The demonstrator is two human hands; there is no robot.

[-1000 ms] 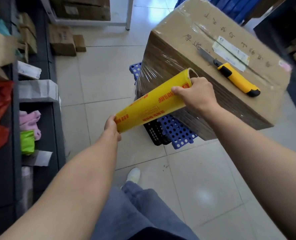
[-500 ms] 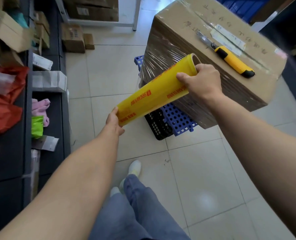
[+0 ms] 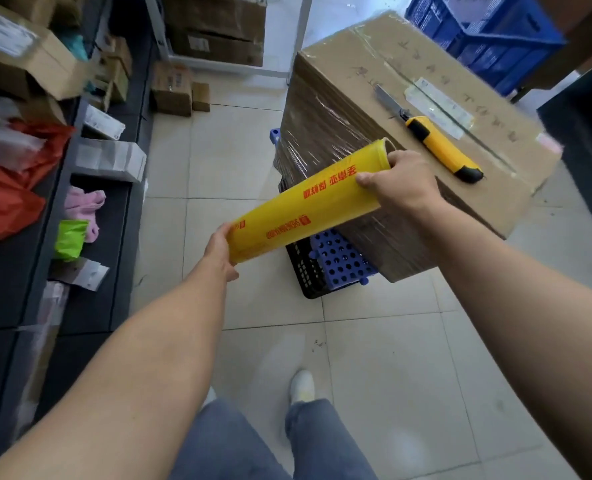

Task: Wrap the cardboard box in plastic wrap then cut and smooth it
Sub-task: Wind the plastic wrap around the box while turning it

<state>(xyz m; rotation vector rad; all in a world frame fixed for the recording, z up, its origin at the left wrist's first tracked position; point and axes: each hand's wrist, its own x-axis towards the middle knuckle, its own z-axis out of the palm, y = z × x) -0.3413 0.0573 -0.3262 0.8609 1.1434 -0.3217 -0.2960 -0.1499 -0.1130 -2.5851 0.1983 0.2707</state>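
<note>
While two hands grip one yellow roll of plastic wrap (image 3: 305,206), the left hand (image 3: 220,252) cupping its lower end and the right hand (image 3: 396,185) closed round its upper end, one cardboard box (image 3: 374,81) sits on stacked crates (image 3: 336,258), film glinting across its near sides. One yellow utility knife (image 3: 440,148) lies on top. Handwriting there is blurred.

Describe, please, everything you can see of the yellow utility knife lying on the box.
The utility knife lies flat on the cardboard box top, beside the taped seam. Its handle looks like yellow plastic with a black butt and a black collar. The grey metal blade is extended, pointing away from the person. Neither hand touches it; the right hand is nearest.
</note>
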